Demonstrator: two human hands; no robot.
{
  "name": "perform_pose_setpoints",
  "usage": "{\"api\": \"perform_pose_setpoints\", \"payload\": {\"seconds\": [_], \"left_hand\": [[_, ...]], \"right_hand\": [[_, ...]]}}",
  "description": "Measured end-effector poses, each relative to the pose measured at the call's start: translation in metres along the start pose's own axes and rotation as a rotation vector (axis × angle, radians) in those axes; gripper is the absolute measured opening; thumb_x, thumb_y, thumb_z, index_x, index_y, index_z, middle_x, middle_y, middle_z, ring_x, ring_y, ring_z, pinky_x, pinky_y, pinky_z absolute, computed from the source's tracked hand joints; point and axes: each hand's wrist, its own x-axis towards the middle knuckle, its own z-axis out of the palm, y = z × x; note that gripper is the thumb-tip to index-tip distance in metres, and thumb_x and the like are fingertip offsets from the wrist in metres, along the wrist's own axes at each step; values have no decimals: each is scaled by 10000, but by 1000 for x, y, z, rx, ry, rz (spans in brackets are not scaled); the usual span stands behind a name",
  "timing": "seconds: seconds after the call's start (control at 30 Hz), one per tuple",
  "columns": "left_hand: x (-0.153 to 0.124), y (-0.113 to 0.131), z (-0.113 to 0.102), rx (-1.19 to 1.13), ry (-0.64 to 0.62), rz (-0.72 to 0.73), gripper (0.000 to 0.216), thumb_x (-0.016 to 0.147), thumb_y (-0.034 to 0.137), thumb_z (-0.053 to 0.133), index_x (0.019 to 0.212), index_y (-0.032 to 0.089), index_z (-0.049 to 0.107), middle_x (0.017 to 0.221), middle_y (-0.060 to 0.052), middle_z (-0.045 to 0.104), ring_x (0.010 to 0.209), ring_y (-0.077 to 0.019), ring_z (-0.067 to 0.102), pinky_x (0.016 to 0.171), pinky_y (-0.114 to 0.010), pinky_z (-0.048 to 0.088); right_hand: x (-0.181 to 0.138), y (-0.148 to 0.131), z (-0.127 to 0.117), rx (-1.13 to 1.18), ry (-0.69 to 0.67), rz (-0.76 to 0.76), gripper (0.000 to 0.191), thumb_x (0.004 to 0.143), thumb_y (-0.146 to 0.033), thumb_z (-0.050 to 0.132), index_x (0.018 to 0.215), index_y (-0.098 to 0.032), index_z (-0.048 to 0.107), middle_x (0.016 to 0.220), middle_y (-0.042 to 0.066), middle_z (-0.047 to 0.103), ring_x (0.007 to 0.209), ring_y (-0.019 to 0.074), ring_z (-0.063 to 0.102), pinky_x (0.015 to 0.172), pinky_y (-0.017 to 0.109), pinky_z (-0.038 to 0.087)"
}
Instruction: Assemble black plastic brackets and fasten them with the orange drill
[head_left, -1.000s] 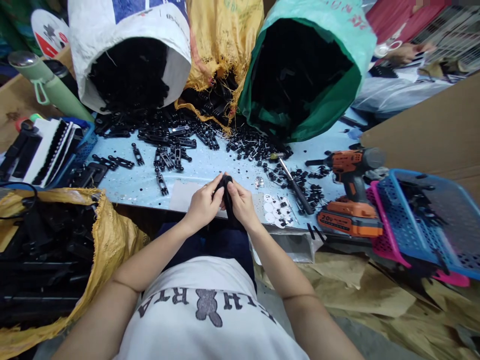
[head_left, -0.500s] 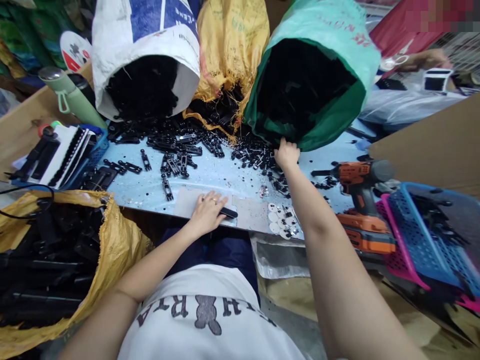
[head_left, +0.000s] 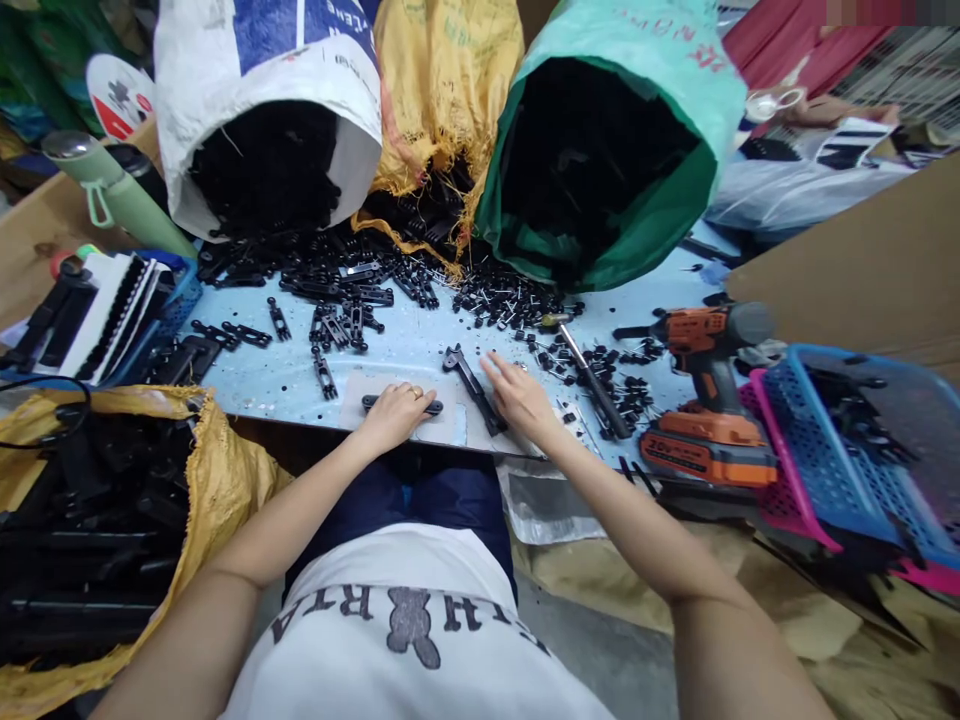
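Observation:
My left hand lies over a short black plastic bar at the table's front edge, fingers curled on it. Both ends of the bar show past the hand; its middle is hidden. To the right is my right hand, palm down with fingers stretched out. Just left of it a longer black plastic piece with a rounded, knobbed end lies slanted on the table. Whether the fingers touch that piece I cannot tell. Beyond my right hand lies a hammer with a dark grip among small black pins.
An orange cordless drill stands at right, beside blue and pink baskets. At the back lean a white sack, a yellow sack and a green sack. Black links are heaped before them. Another yellow sack stands lower left.
My right hand has drawn back from the green sack's mouth towards the front edge. The longer black piece now lies beside it, and the hammer shows. My left hand stays on the short bar.

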Motion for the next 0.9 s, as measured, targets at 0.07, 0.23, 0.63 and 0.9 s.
{"api": "perform_pose_setpoints", "payload": {"seconds": [0.07, 0.23, 0.63, 0.9], "left_hand": [[4, 4, 4, 30, 9, -10, 308, 893, 230, 483, 1194, 170, 511, 967, -101, 608, 968, -228, 542, 809, -343, 393], [9, 8, 6, 49, 9, -40, 311, 890, 242, 478, 1187, 159, 518, 1013, -102, 608, 988, -235, 539, 830, -351, 407], [12, 7, -12, -69, -112, 26, 409, 848, 418, 469, 1198, 206, 472, 1129, -91, 557, 1089, -259, 492, 906, -395, 383], [3, 4, 1, -113, 89, 60, 523, 732, 566, 605, 1061, 183, 470, 979, -84, 588, 907, -242, 585, 754, -336, 436]], "right_hand": [[3, -15, 2, -38, 20, 272, 405, 898, -345, 424, 1195, -90, 529, 1280, 197, 513, 1080, 287, 516, 849, 403, 421], [14, -29, -18, -25, -148, 385, 266, 865, -338, 495, 1023, -131, 551, 1047, 157, 632, 918, 263, 587, 691, 319, 415], [-30, -41, -31, -53, -406, -37, 435, 944, -512, 253, 1005, -195, 545, 894, 83, 611, 770, 184, 573, 602, 271, 259], [-32, -56, -45, -173, -186, -30, 376, 969, -416, 257, 1032, -196, 555, 858, 85, 591, 771, 184, 507, 626, 313, 200]]}}
